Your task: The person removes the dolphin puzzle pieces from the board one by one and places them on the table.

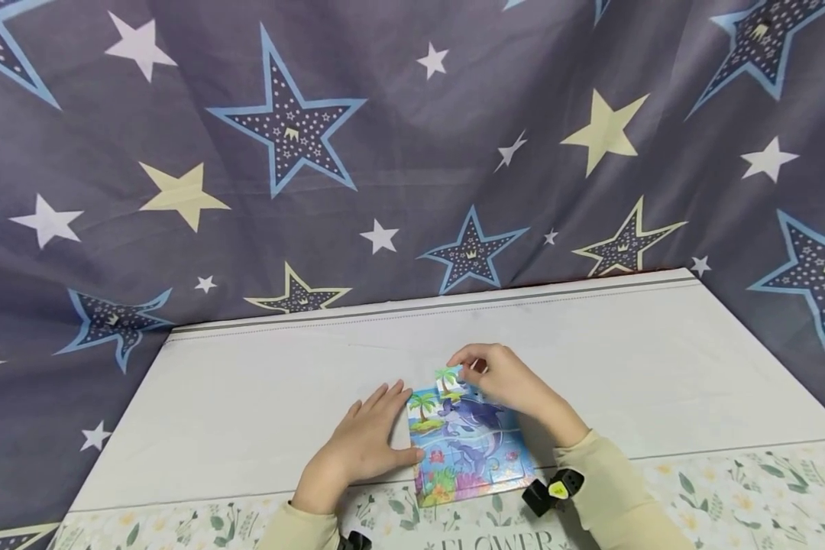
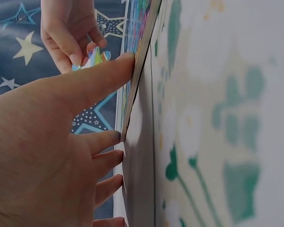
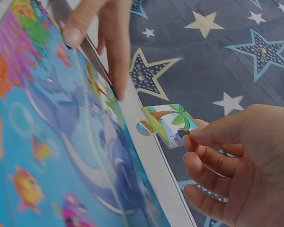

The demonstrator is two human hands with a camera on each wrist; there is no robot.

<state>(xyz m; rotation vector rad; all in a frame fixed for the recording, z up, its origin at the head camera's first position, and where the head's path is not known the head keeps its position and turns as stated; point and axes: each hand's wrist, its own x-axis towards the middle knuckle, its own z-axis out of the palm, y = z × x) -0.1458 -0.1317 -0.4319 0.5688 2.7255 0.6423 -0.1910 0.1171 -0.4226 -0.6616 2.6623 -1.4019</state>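
A dolphin jigsaw puzzle lies on the near part of the table, its picture showing sea animals, coral and a palm tree. My right hand pinches a puzzle piece with a palm tree on it, between thumb and fingertips, raised over the puzzle's far edge. The knob of the piece points away from the fingers in the right wrist view. My left hand rests at the puzzle's left side, fingers stretched out. Its thumb presses on the puzzle's edge and the other fingertips touch around the side.
Under the puzzle's near edge runs a floral cloth with printed lettering. The white tabletop stretches to both sides and behind. A dark curtain with stars hangs at the back edge.
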